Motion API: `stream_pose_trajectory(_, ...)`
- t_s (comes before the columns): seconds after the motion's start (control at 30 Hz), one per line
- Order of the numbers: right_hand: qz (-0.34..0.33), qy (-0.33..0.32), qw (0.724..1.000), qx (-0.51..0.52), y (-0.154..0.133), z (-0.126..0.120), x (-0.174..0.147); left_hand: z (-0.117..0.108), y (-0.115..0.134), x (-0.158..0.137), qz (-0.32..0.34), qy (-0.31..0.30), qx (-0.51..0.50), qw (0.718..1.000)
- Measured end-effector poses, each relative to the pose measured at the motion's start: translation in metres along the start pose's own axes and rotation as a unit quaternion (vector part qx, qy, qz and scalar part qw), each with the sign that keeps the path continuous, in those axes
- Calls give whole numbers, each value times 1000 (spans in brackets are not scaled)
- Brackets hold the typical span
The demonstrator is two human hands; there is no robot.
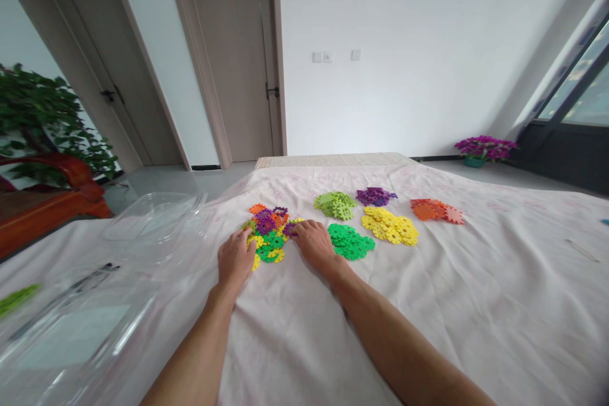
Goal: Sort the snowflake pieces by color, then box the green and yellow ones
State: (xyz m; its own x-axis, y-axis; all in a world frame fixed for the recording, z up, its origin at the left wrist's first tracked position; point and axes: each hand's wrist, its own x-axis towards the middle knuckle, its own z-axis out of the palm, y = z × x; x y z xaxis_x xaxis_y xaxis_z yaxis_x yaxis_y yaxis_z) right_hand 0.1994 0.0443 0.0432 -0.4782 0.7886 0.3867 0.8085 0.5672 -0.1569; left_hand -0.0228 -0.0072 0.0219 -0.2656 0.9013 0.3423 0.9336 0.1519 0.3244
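Fingers [244, 235] of left hand [236, 256] and right hand [314, 241] curl at mixed discs [265, 221], grip unclear.

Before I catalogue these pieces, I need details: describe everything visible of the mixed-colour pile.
The mixed-colour pile is a loose, overlapping heap of flat, notched, plastic-looking discs in purple, orange, green and yellow, several with a central hole. It lies on the pale cloth between the left hand and right hand, which both appear to touch its edges.

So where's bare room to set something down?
Bare cloth lies between the forearms and right of the right one, nearer than the yellow pile and orange pile. Crowded: the mixed pile between left hand and right hand, and far left, with clear plastic containers.
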Motion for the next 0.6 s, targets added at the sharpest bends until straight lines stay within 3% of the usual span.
stream_pose_trajectory(0.17,44,63,997,10,10,-13,1,2,-1,0,-2,3,1,1000)
stream_pose_trajectory(0.3,134,142,977,89,43,-31,5,3,-2,0,5,14,7,1000)
stream_pose_trajectory(0.47,278,215,916,195,118,-54,11,4,-3,-1,20,21,0,1000)
stream_pose_trajectory(0.6,379,260,845,273,177,-69,9,4,-4,-1,19,25,-8,999)
